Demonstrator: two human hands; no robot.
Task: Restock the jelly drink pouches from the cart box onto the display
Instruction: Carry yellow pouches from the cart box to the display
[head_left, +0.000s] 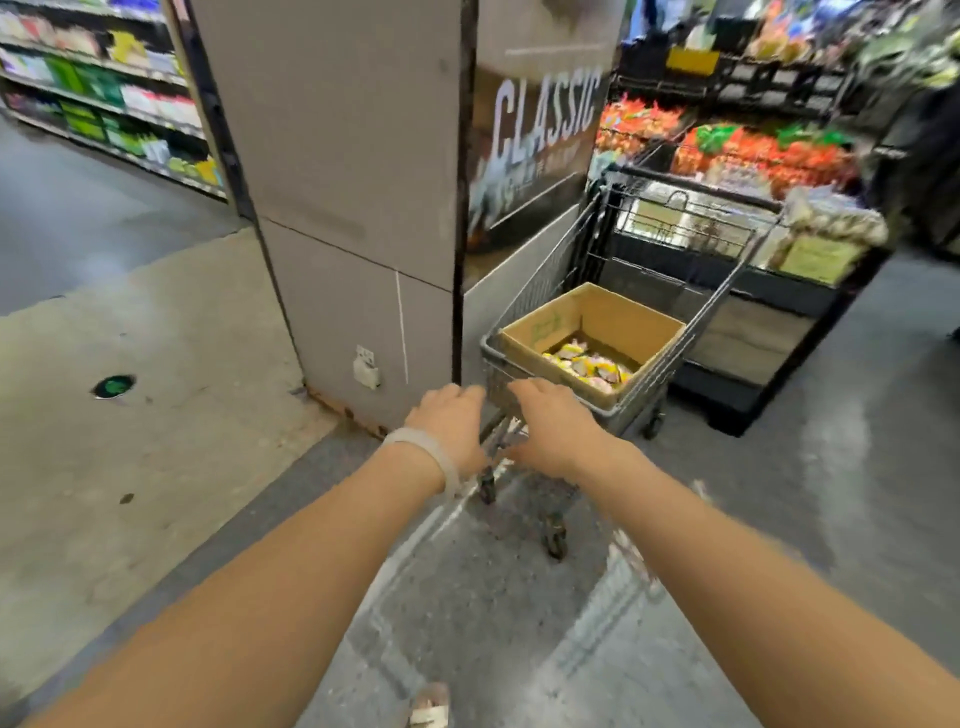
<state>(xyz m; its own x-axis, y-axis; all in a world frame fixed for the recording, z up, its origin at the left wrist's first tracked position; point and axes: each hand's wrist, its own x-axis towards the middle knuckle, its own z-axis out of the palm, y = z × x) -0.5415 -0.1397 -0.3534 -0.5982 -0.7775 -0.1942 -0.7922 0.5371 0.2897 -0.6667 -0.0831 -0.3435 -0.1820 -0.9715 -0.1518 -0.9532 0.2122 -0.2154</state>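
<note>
A small grey wire shopping cart (670, 358) stands ahead of me beside a grey pillar. An open cardboard box (618, 317) sits in the cart's basket. Yellow and white jelly drink pouches (589, 366) lie in the bottom of the box. My left hand (452, 423), with a pale band on its wrist, is closed over the cart's near end at the handle. Just to its right, my right hand (553, 428) also grips the handle. The handle itself is mostly hidden under both hands. The picture is blurred by motion.
The grey pillar (353, 208) with a "CLASSIC" poster (535, 140) rises close on the cart's left. A dark display stand (769, 312) with orange and green packets is just beyond the cart. Stocked shelves (98, 88) line the far left aisle. Concrete floor lies to the left and right.
</note>
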